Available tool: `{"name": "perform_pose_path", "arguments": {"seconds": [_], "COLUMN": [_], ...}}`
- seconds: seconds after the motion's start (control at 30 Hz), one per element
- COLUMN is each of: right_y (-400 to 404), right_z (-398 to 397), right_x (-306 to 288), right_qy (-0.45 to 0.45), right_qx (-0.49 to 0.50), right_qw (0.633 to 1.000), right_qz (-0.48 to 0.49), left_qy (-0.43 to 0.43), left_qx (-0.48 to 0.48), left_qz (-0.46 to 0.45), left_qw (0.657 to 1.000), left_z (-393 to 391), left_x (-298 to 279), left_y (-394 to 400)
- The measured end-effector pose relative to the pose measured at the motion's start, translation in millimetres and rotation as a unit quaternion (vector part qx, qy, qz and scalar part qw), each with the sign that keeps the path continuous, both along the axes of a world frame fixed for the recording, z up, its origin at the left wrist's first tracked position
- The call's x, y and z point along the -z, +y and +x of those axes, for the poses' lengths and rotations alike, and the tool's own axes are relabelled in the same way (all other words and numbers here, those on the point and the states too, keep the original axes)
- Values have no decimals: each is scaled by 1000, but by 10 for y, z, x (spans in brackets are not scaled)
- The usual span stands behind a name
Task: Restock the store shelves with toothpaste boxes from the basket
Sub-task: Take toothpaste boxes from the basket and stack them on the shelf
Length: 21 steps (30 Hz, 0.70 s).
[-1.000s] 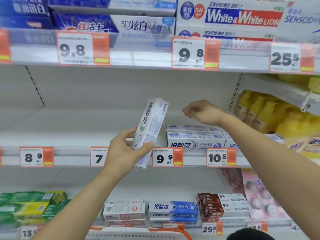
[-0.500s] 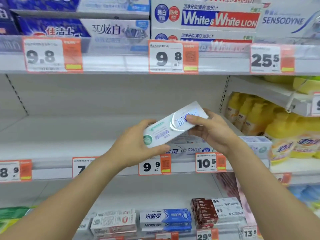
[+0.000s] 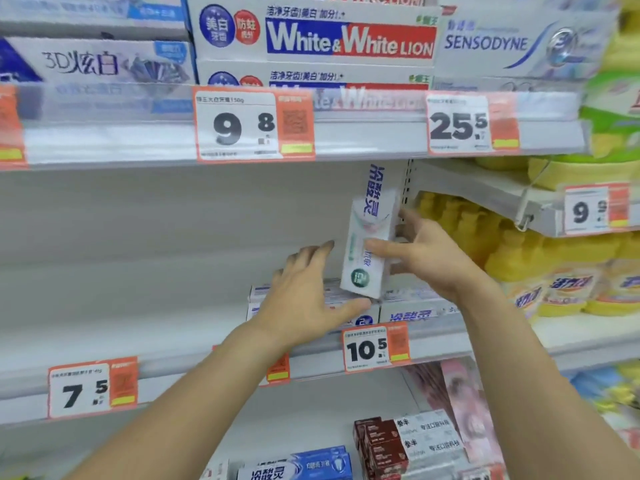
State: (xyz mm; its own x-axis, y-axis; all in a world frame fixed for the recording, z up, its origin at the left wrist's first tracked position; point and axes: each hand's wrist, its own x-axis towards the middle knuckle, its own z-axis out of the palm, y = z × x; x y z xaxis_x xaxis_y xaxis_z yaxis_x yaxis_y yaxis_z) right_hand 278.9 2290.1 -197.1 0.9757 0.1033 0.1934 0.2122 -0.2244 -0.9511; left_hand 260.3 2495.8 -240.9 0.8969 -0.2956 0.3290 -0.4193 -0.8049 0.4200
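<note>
Store aisle, white metal shelving with a plain white back panel. Middle shelf (image 3: 121, 306) mostly bare, smooth painted surface; clear plastic strip along its front edge carries orange-and-white price tags, 7.5 (image 3: 91, 388) and 10.5 (image 3: 376, 346). Upper shelf rail holds tags 9.8 (image 3: 254, 124) and 25.5 (image 3: 472, 123); above it sit long cardboard cartons, glossy print: White & White Lion boxes (image 3: 315, 36), a Sensodyne box (image 3: 519, 43), a 3D-print box (image 3: 100, 64) at left. Right bay: yellow plastic bottles (image 3: 519, 254), rounded, glossy.

Toothpaste box (image 3: 369, 237) is long, rectangular, white card with blue characters and a green round mark near its lower end. It is held nearly upright in the air, just above a low row of flat-lying toothpaste boxes (image 3: 408, 306) at the right end of the middle shelf. Right hand (image 3: 433, 258) grips it, thumb across the front face, fingers wrapped behind. Left hand (image 3: 304, 296) is spread loose, fingers apart; its thumb tip lies at the box's bottom corner, contact unclear from motion blur.

Lower shelf: blue toothpaste boxes (image 3: 311, 467) and dark red-brown boxes (image 3: 381, 445), stacked flat.
</note>
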Motion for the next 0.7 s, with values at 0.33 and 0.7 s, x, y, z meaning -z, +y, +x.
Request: {"name": "perform_pose_path", "arguments": {"seconds": [0.33, 0.7], "right_y": [-646, -873], "right_z": [113, 253], "right_x": [169, 360], "right_qy": [-144, -10], "right_qx": [121, 68], "right_qw": [916, 875], "right_qz": [-354, -480], "left_qy": [-53, -45], "left_qx": [-35, -48], "left_qz": [264, 298], "left_qw": [963, 952], "left_z": [184, 115], "left_x": [438, 454], "left_y": [-174, -204]}}
